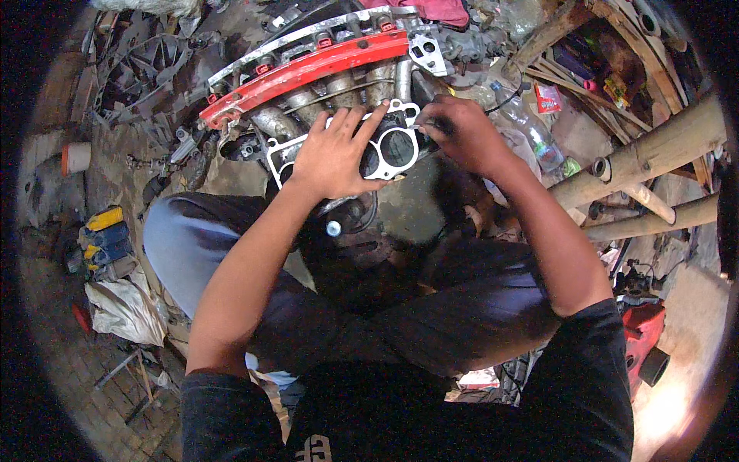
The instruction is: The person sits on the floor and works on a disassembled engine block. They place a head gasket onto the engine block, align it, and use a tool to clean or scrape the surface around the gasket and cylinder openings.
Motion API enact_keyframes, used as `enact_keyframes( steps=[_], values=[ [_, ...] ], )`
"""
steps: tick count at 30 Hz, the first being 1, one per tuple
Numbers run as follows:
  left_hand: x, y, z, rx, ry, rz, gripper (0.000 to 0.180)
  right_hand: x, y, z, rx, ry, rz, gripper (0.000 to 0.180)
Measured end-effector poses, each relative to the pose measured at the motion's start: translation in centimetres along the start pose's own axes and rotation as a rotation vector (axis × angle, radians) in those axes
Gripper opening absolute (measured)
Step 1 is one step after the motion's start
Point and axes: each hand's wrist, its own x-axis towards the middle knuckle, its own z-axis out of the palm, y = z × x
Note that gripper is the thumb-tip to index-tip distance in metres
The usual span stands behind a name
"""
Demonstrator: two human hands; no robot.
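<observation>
Lying spread, left fingers [375,120] touch a silvery, round-holed metal flange [378,149]; right fingers [446,108] curl, pinch unclear.

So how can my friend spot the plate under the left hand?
Find the long red bar. Below it come dull pipes, then the plate under the left hand. Unlike them, it's flat, with a pale rim around big round holes.

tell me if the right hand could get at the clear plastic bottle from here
Probably yes: the clear plastic bottle lies off to the right of the right hand, mostly uncovered, though that hand is busy at the metal part's right edge.
</observation>
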Motion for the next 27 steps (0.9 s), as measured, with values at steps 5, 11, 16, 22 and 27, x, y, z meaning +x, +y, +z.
enact_keyframes(
  steps=[5,11,16,22,27],
  values=[
    [0.2,0.0,-0.4,-0.021,-0.009,0.008,0.129,-0.2,1.5,1.5,0.032,0.074,-0.087,0.023],
    [0.0,0.0,0.0,-0.021,-0.003,0.012,0.128,0.3,0.9,0.8,-0.042,-0.038,-0.101,0.027],
    [0.0,-0.1,-0.2,-0.028,0.003,0.008,0.129,0.6,0.1,0.2,-0.107,-0.157,-0.049,0.032],
    [0.0,0.0,-0.3,-0.04,0.003,0.004,0.128,0.6,-0.7,-0.4,-0.121,-0.171,-0.029,0.038],
    [0.0,-0.1,-0.2,-0.04,0.012,0.008,0.128,0.8,0.1,0.2,-0.105,-0.165,-0.005,0.036]
  ],
)
